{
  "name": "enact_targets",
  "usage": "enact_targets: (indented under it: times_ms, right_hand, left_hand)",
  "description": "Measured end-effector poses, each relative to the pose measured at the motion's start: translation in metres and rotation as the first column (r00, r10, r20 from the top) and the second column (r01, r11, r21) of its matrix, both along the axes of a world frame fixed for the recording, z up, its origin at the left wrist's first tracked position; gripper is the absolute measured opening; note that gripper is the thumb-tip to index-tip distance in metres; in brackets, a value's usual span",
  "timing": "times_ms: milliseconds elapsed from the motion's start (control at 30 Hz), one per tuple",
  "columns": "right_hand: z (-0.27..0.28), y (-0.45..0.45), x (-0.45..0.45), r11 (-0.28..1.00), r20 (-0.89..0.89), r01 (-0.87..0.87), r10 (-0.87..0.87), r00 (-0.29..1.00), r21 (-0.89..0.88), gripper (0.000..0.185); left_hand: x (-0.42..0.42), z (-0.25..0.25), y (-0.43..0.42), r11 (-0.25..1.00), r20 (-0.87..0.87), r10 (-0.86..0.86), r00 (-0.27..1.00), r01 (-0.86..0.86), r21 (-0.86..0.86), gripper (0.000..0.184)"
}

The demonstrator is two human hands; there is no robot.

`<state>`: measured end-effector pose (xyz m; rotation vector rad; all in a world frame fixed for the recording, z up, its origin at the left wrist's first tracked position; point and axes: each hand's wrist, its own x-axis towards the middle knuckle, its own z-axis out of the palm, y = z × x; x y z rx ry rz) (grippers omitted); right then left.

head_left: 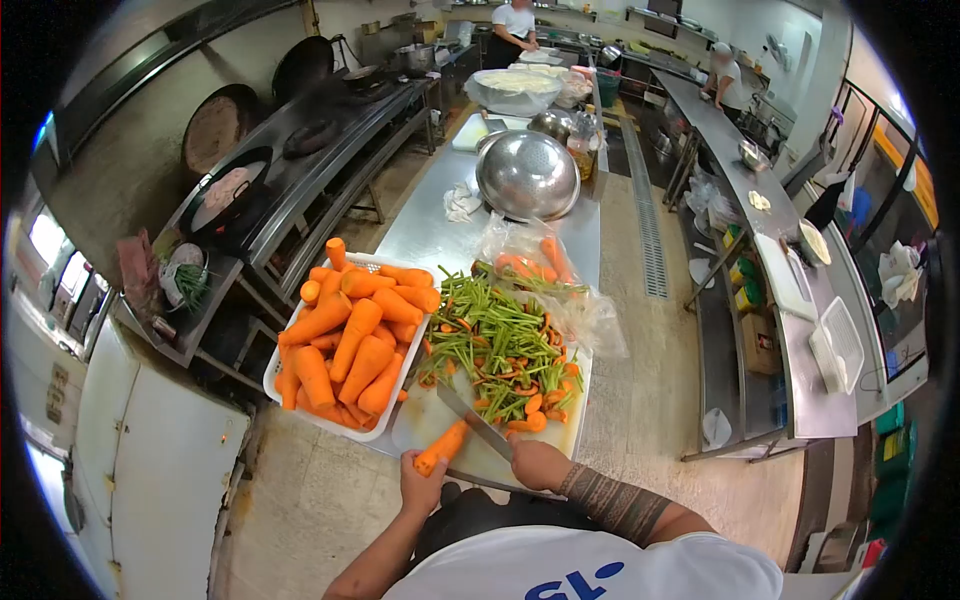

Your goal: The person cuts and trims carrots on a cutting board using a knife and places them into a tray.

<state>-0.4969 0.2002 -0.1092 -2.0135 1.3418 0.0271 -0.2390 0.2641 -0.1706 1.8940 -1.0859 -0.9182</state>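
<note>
One carrot (441, 447) is held over the near side of the cutting board (418, 424), the left hand (422, 484) wrapped around its near end, presumably keeping fingers clear of the blade. The right hand (540, 465) is closed on the handle of the knife (474, 422); the basket (372, 434) sits alongside, likely for short reach.

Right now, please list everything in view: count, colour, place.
table: one, grey, centre
board: one, pale, on table
cuttings: one heap, green-orange, on board
held carrot: one, orange, over board
knife: one, grey, over board
basket: one, white, left of board
carrots: many, orange, in basket
bags: some, clear, beyond cuttings
bowl: one, silver, on table
woks: three or more, dark, left
benches: two, grey, left and right
people: two, white tops, far end
left hand: one, on held carrot
right hand: one, on knife
</note>
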Motion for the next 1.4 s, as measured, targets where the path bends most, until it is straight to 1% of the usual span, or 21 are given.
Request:
enact_targets:
  times_ms: [67, 100, 200, 233, 267, 300, 333, 367, 400, 433, 500, 600, 700, 767, 900, 967, 1000, 1100, 1233, 1333, 1400]
  right_hand:
    - [-0.001, -0.001, -0.002, 1.0, 0.012, -0.003, 0.003, 1.0, -0.024, 0.028]
    - [-0.013, -0.003, -0.005, 0.999, 0.03, -0.014, 0.016, 0.999, -0.048, 0.029]
    - [-0.041, -0.003, -0.011, 0.989, 0.094, -0.079, 0.091, 0.991, -0.127, 0.03]
    - [-0.034, -0.001, -0.014, 0.969, 0.118, -0.115, 0.143, 0.983, -0.217, 0.031]
    - [-0.055, -0.003, -0.014, 0.951, 0.141, -0.095, 0.142, 0.98, -0.295, 0.029]
    - [-0.062, -0.004, -0.016, 0.939, 0.135, -0.123, 0.174, 0.976, -0.323, 0.027]
    - [-0.058, -0.006, -0.018, 0.929, 0.131, -0.141, 0.196, 0.972, -0.342, 0.024]
    - [-0.055, -0.004, -0.02, 0.935, 0.134, -0.143, 0.195, 0.972, -0.324, 0.022]
    - [-0.051, -0.003, -0.02, 0.943, 0.132, -0.144, 0.191, 0.973, -0.301, 0.019]
    - [-0.038, -0.005, -0.015, 0.98, 0.172, -0.052, 0.086, 0.981, -0.193, 0.021]
    - [-0.009, -0.008, -0.007, 0.996, 0.092, -0.046, 0.053, 0.994, -0.078, 0.024]
    - [0.004, -0.01, -0.011, 0.998, 0.06, -0.036, 0.039, 0.997, -0.046, 0.024]
    - [0.031, -0.013, -0.008, 0.997, 0.072, -0.028, 0.034, 0.997, -0.076, 0.025]
    - [0.046, -0.011, -0.006, 0.992, 0.093, -0.039, 0.051, 0.994, -0.124, 0.026]
    - [-0.008, -0.006, -0.003, 0.986, 0.117, -0.11, 0.125, 0.985, -0.121, 0.024]
    - [-0.024, -0.007, 0.0, 0.978, 0.083, -0.171, 0.181, 0.98, -0.12, 0.021]
    - [-0.022, -0.007, -0.001, 0.987, 0.091, -0.15, 0.155, 0.984, -0.059, 0.022]
    - [-0.04, -0.007, -0.015, 0.976, 0.214, -0.13, 0.167, 0.962, -0.173, 0.022]
    - [-0.027, -0.001, -0.027, 0.994, 0.118, -0.018, 0.03, 0.993, -0.108, 0.025]
    - [-0.018, 0.004, -0.026, 0.996, 0.122, 0.029, -0.018, 0.992, -0.085, 0.026]
    - [-0.015, 0.005, -0.022, 0.995, 0.094, 0.019, -0.01, 0.996, -0.094, 0.026]
  left_hand:
    - [-0.007, 0.01, 0.003, 0.997, -0.119, 0.053, 0.991, -0.046, 0.06, 0.049]
    - [-0.007, 0.003, 0.003, 0.997, -0.117, 0.061, 0.991, -0.055, 0.056, 0.048]
    - [0.01, -0.052, -0.001, 0.991, -0.058, 0.083, 0.995, -0.076, 0.114, 0.049]
    - [0.013, -0.061, -0.002, 0.988, -0.042, 0.092, 0.995, -0.086, 0.129, 0.049]
    - [0.011, -0.042, -0.004, 0.992, -0.126, 0.096, 0.987, -0.085, 0.091, 0.051]
    - [0.011, -0.036, -0.003, 0.992, -0.038, 0.055, 0.998, -0.05, 0.112, 0.053]
    - [0.022, -0.086, -0.004, 0.997, 0.108, 0.061, 0.992, -0.056, -0.047, 0.036]
    - [0.016, -0.073, -0.003, 0.981, 0.172, 0.027, 0.985, 0.007, -0.193, 0.037]
    - [0.017, -0.062, -0.005, 0.999, 0.02, 0.049, 0.999, -0.049, -0.003, 0.037]
    - [0.012, -0.056, -0.007, 0.991, 0.036, 0.057, 0.998, -0.053, -0.119, 0.037]
    - [0.008, -0.032, -0.009, 0.985, -0.168, 0.16, 0.973, -0.147, 0.088, 0.053]
    - [-0.001, -0.012, -0.012, 0.969, -0.277, 0.225, 0.934, -0.184, 0.167, 0.049]
    - [0.004, -0.025, -0.012, 0.977, -0.199, 0.2, 0.959, -0.18, 0.116, 0.046]
    - [0.002, -0.02, -0.011, 0.977, -0.224, 0.204, 0.953, -0.183, 0.11, 0.045]
    - [-0.002, -0.015, -0.009, 0.983, -0.178, 0.171, 0.969, -0.157, 0.091, 0.044]
    - [-0.005, -0.01, -0.01, 0.981, -0.229, 0.183, 0.956, -0.162, 0.107, 0.043]
    - [-0.004, -0.008, -0.008, 0.979, -0.254, 0.192, 0.948, -0.166, 0.118, 0.043]
    - [0.005, -0.026, -0.008, 0.985, -0.211, 0.169, 0.963, -0.154, 0.082, 0.043]
    - [0.005, 0.011, -0.004, 0.971, -0.323, 0.232, 0.918, -0.238, 0.02, 0.04]
    - [0.025, 0.06, -0.009, 0.953, -0.312, 0.251, 0.916, -0.291, -0.089, 0.04]
    - [0.052, 0.085, -0.024, 0.94, -0.097, 0.206, 0.974, -0.224, -0.256, 0.042]
